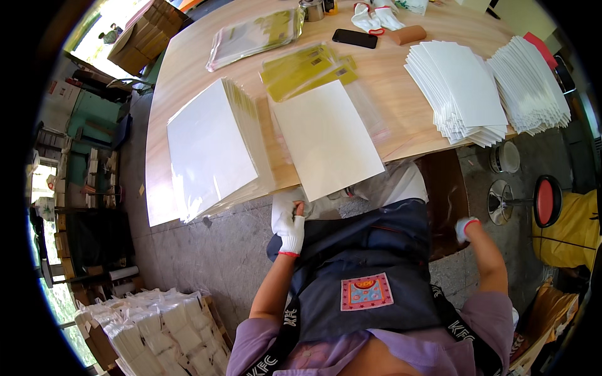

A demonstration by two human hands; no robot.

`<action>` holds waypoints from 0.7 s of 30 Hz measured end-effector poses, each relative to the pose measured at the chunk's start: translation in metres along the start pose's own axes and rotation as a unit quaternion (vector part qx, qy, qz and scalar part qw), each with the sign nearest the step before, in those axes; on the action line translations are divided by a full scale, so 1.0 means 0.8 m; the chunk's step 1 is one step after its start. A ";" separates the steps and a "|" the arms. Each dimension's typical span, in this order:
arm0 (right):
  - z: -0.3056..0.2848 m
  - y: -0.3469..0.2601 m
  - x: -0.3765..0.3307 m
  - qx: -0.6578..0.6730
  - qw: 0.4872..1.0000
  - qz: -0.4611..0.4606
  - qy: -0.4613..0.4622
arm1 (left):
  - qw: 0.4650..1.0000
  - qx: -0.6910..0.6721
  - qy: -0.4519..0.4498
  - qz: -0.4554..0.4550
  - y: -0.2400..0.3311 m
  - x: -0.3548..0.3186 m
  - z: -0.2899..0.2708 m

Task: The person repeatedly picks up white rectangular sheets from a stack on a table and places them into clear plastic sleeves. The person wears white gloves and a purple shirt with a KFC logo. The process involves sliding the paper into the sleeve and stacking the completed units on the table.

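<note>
My left hand (289, 227), in a white fingerless glove with a red cuff, is at the table's front edge, just below a white rectangular board (329, 138). Its fingers look curled with the thumb up; what they hold, if anything, is hidden. Low beside the brown seat (446, 203) hangs my right hand (465, 229), also gloved, its fingers out of sight. The board lies over clear plastic sleeves with yellow-green printed parts (307, 72), its near corner past the edge. To its left rises a stack of boards in clear plastic (213, 144).
Two fanned piles of white boards (458, 88) (530, 84) occupy the table's right side. More plastic sleeves (254, 39), a black phone (355, 39), a brown roll (407, 34) and white gloves (376, 17) lie farther back. Wrapped white bundles (163, 332) stand on the floor at left.
</note>
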State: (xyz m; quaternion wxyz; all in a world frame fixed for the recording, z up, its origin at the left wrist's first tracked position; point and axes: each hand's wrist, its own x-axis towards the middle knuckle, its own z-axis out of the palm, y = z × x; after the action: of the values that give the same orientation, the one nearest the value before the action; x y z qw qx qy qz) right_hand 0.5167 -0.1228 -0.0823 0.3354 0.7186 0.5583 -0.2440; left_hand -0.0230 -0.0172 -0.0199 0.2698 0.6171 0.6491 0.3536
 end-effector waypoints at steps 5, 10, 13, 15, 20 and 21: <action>-0.131 -0.133 -0.054 0.169 0.944 -0.126 0.254 | 0.961 0.149 0.009 0.232 0.014 0.010 0.011; -0.246 -0.247 -0.086 0.185 0.749 -0.401 0.494 | 0.942 0.147 0.004 0.302 0.036 0.027 -0.001; -0.244 -0.264 -0.056 0.346 0.758 -0.366 0.414 | 0.984 0.046 0.015 0.173 0.036 0.026 0.003; -0.235 -0.279 -0.055 0.442 0.775 -0.263 0.368 | 0.990 -0.138 0.034 0.012 0.029 0.021 0.015; -0.242 -0.277 -0.085 0.424 0.797 -0.167 0.397 | 0.824 -0.531 0.014 -0.198 0.034 0.023 0.014; -0.240 -0.271 -0.085 0.538 0.784 -0.185 0.248 | 0.793 -0.568 -0.010 -0.220 0.062 0.026 -0.003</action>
State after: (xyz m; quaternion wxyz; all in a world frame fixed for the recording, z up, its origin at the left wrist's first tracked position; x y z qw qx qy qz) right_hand 0.2852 0.0116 0.0480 -0.3072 0.7011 0.5226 -0.3754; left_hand 0.0033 0.0026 0.0231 0.6490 0.1966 0.4472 0.5833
